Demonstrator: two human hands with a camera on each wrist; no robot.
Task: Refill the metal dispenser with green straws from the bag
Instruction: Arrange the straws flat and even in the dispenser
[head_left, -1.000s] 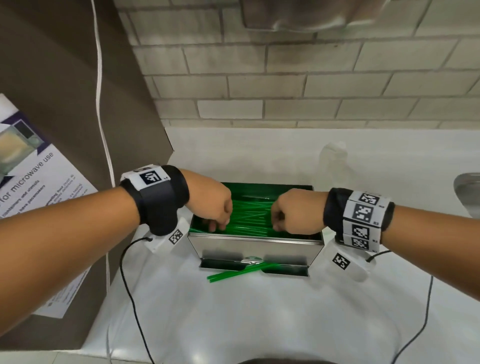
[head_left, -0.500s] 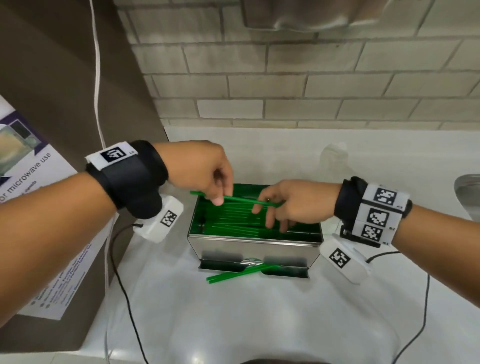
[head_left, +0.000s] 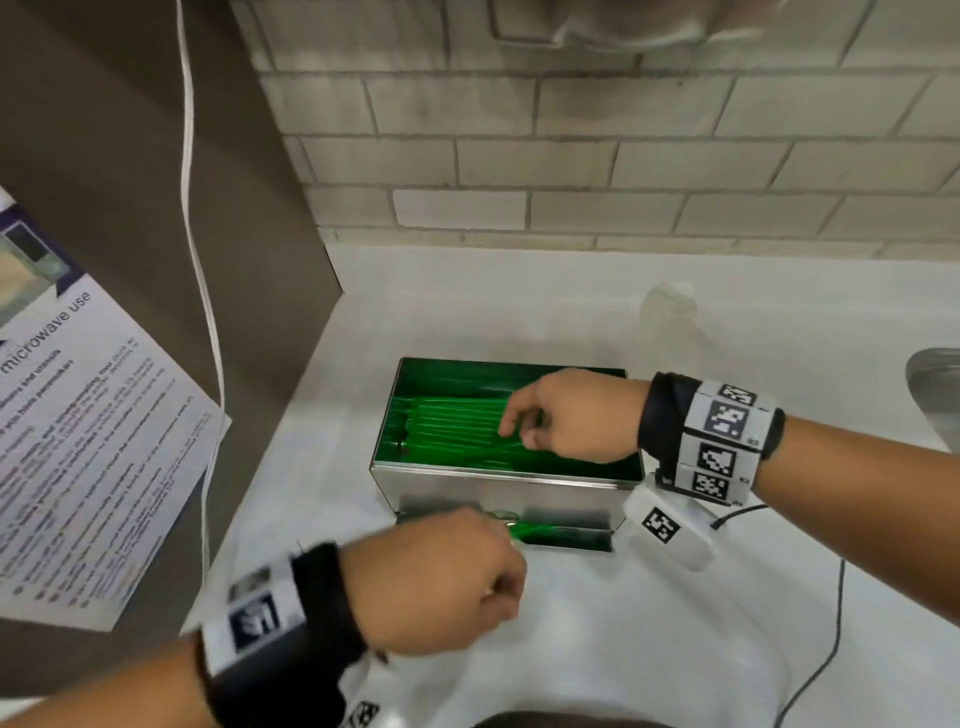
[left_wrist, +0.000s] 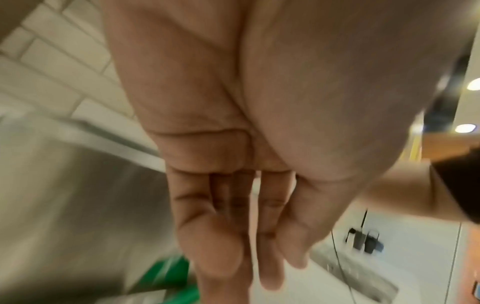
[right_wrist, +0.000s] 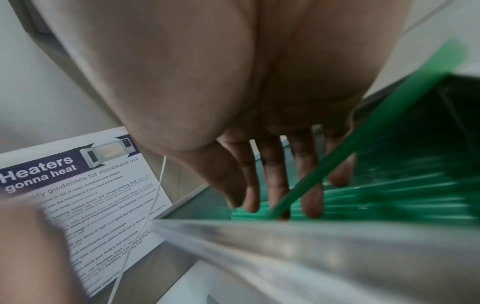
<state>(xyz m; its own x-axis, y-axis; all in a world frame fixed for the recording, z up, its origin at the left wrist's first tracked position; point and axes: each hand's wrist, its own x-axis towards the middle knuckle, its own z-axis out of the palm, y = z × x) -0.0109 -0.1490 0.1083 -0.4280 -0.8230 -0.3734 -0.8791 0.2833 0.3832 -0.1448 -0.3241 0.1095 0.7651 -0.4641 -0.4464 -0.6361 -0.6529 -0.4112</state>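
— Where the right hand is lowered into the open-topped rectangular metal dispenser, what is held?
— Nothing is seen to be gripped. Its fingers are extended, loosely spread, and laid on the pile of thin green plastic straws inside; one straw is seen slanting across them in the right wrist view.
— And the left hand?
— It is placed nearer, in front of the dispenser's lower slot, where a few green straw ends are seen just beside the knuckles. From the head view it looks curled; in the blurred left wrist view its fingers are shown fairly straight, held together. Whether anything is held cannot be told.
— What is found further out?
— A white counter is under the dispenser; a printed microwave-use notice is fixed on the brown panel to the left, and a pale brick wall is seen at the far side.
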